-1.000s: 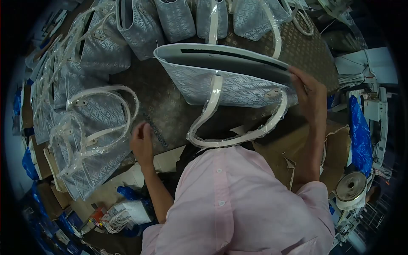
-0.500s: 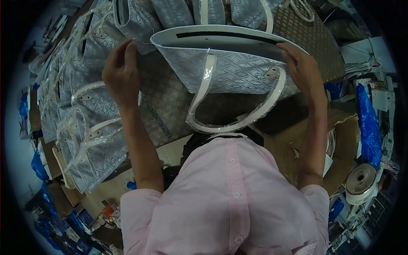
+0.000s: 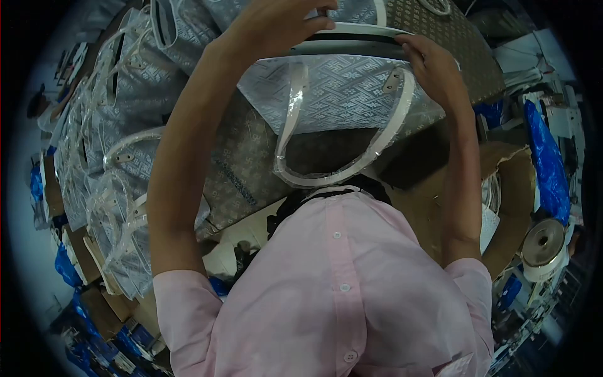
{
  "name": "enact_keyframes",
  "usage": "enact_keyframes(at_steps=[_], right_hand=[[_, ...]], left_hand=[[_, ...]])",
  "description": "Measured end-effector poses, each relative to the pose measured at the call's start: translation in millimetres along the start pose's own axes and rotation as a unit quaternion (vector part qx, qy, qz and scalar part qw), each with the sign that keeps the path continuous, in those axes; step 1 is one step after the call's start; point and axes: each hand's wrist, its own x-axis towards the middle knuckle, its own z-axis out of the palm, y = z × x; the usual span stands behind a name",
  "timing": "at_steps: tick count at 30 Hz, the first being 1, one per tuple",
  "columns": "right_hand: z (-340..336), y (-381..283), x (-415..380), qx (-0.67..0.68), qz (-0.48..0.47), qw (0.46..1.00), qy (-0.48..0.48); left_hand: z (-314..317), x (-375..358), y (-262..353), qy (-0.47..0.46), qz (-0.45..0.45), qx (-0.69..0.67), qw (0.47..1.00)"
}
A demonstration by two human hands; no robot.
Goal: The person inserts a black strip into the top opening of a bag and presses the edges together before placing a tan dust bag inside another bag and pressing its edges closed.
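A grey-blue patterned tote bag (image 3: 339, 94) lies in front of me with its opening away from me. Its near handle (image 3: 339, 179), pale and wrapped in clear plastic, loops toward my shirt. My right hand (image 3: 434, 69) pinches the bag's rim near its right end, fingers closed on it. At the top edge of the view, my left hand (image 3: 292, 22) reaches over the far side of the opening. Its thumb and fingers point right, near the rim, and its fingertips are partly cut off by the dark border.
More patterned bags with wrapped handles (image 3: 125, 207) crowd the left side. A brown patterned cloth (image 3: 248, 135) covers the table. At the right are an open cardboard box (image 3: 518, 201), a blue plastic wrap (image 3: 549, 166) and a fan (image 3: 543, 243). Another person (image 3: 47, 116) is at the far left.
My left hand has moved up and right, from beside the bag to over its far rim. My right hand stays at the rim. The bag has shifted slightly up and left in view.
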Motion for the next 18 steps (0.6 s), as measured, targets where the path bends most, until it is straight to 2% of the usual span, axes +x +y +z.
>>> enact_keyframes(at_steps=[3,5,7,9,10,14,18], right_hand=[[2,-9,-7,0.023,0.02,0.999,0.037],[8,-3,-16,-0.001,-0.007,0.997,0.082],[3,-5,-20,0.006,0.027,0.996,0.088],[2,-9,-25,0.019,0.071,0.993,0.093],[1,-9,-25,-0.001,0.073,0.994,0.079],[2,-8,-20,-0.009,0.097,0.995,0.034],[3,-11,-17,-0.027,0.133,0.991,0.008]], left_hand=[[29,37,19,-0.14,0.026,-0.044,0.989],[43,55,22,-0.231,0.038,-0.066,0.97],[62,57,3,-0.251,0.066,-0.079,0.963],[68,53,-3,-0.244,-0.022,-0.239,0.94],[71,54,-6,-0.266,-0.059,-0.258,0.927],[71,54,-1,-0.24,-0.052,-0.282,0.927],[68,57,-3,-0.29,-0.092,-0.286,0.908]])
